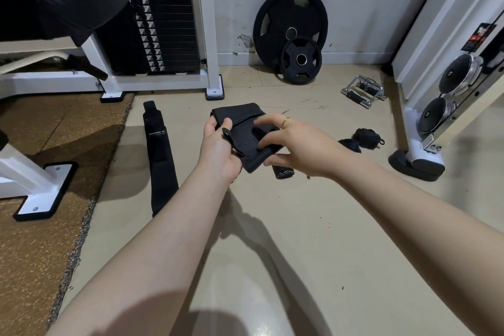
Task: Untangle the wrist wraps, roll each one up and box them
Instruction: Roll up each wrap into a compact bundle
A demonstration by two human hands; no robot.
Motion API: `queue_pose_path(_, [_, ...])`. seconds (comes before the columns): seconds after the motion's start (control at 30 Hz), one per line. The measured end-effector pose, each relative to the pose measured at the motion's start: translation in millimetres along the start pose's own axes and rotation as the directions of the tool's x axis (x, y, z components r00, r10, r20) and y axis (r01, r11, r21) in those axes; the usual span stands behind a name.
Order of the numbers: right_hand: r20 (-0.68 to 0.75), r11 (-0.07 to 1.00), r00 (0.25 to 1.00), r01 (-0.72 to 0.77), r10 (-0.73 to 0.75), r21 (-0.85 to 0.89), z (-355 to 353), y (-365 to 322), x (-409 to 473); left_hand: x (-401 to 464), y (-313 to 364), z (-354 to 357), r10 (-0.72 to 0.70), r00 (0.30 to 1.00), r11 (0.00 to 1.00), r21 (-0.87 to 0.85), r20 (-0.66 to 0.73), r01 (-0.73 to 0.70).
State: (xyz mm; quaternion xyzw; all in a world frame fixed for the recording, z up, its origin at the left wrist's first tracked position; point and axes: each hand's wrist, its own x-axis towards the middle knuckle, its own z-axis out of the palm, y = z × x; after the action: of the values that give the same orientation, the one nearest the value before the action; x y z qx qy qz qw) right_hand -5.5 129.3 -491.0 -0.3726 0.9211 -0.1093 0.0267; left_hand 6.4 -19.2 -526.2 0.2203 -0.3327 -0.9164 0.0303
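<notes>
At the centre of the frame both hands work a black woven fabric wrist wrap (246,142), folded or part-rolled into a flat bundle held above the beige floor (286,240). The left hand (218,150) grips the bundle's left edge, thumb curled over a small black loop and fingers hidden beneath; the right hand (297,144), wearing a thin gold ring (285,120), has its fingers curved over the top face and its thumb under the lower right corner — pinching the layers together. The main risk, as I judge it, is the bundle springing loose: the fabric looks stiff and the layers are held only by finger pressure, so any regrip by the right hand could let the outer layer flop open. The loop under the left thumb could also get trapped inside the roll and leave it lumpy. A second long black strap (159,155) lies flat and unrolled at centre left, beside the brown speckled rubber mat (41,240). Two small dark rolled bundles (360,140) sit on the floor at centre right, and another small black piece (283,172) lies just below the hands — loose enough, perhaps, to unwind if knocked. No box is visible in the frame, so finished rolls may have to wait on the floor unsecured.
</notes>
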Motion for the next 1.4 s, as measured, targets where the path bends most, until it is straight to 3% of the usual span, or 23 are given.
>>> queue_pose_path(0.1, [0.021, 0.962, 0.999, -0.044, 0.039, 0.269, -5.5, 4.1, 0.4, 0.6, -0.4, 0.4, 0.017, 0.999, 0.998, 0.065, 0.027, -0.019])
queue_pose_path(0.27, [0.114, 0.933, 0.991, -0.104, 0.068, 0.344, -1.7, 4.3, 0.2, 2.0, -4.2, 3.1, 0.04, 0.998, 0.997, 0.069, 0.041, -0.043])
queue_pose_path(0.43, [0.209, 0.797, 0.973, -0.206, 0.102, 0.567, -9.2, 1.6, -3.1, 1.8, -6.3, 2.0, 0.039, 0.999, 0.996, 0.081, 0.005, -0.04])
queue_pose_path(0.53, [0.174, 0.756, 0.976, -0.21, 0.129, 0.62, -12.6, -3.0, 0.4, -0.6, -8.2, 0.8, 0.026, 0.999, 0.997, 0.076, 0.034, -0.028])
queue_pose_path(0.7, [-0.119, 0.782, 0.94, -0.191, 0.32, 0.593, 0.3, -1.4, 16.3, -3.9, -8.8, 8.7, 0.026, 0.989, 0.997, 0.068, 0.144, -0.036])
queue_pose_path(0.77, [-0.246, 0.845, 0.907, -0.183, 0.343, 0.503, 6.0, -2.3, 19.8, -3.1, -6.4, 13.1, 0.031, 0.986, 0.998, 0.05, 0.161, -0.039])
queue_pose_path(0.87, [-0.385, 0.95, 0.882, -0.18, 0.27, 0.254, 10.9, -6.4, 21.1, -0.7, -4.6, 15.2, 0.018, 0.989, 1.0, 0.01, 0.149, -0.019])
queue_pose_path(0.93, [-0.483, 0.99, 0.868, -0.14, 0.119, -0.007, 10.3, -5.6, 21.5, 0.6, -4.9, 14.1, 0.004, 0.992, 1.0, -0.01, 0.123, -0.003])
queue_pose_path(1.0, [-0.413, 0.984, 0.91, -0.046, -0.03, -0.172, 7.5, -0.6, 20.6, 3.7, -3.5, 10.6, 0.0, 0.994, 1.0, -0.019, 0.106, 0.002])
queue_pose_path(1.07, [-0.242, 0.98, 0.963, 0.075, -0.119, -0.182, 2.8, 5.0, 17.0, 8.5, 0.9, 6.5, -0.001, 0.995, 0.999, -0.034, 0.097, 0.004])
queue_pose_path(1.13, [-0.173, 0.967, 0.969, 0.139, -0.178, -0.216, 2.6, 8.5, 14.0, 11.1, 4.2, 5.3, -0.017, 0.996, 1.0, -0.014, 0.091, 0.019])
queue_pose_path(1.3, [-0.212, 0.98, 0.96, 0.159, -0.181, -0.116, -0.6, 2.3, 16.7, 10.9, 4.1, 8.8, -0.028, 0.994, 0.998, 0.058, 0.11, 0.022])
queue_pose_path(1.4, [-0.122, 0.994, 0.986, 0.114, -0.113, 0.001, -7.8, 3.6, 20.1, 12.8, 3.0, 6.2, -0.007, 0.993, 0.995, 0.104, 0.121, -0.005])
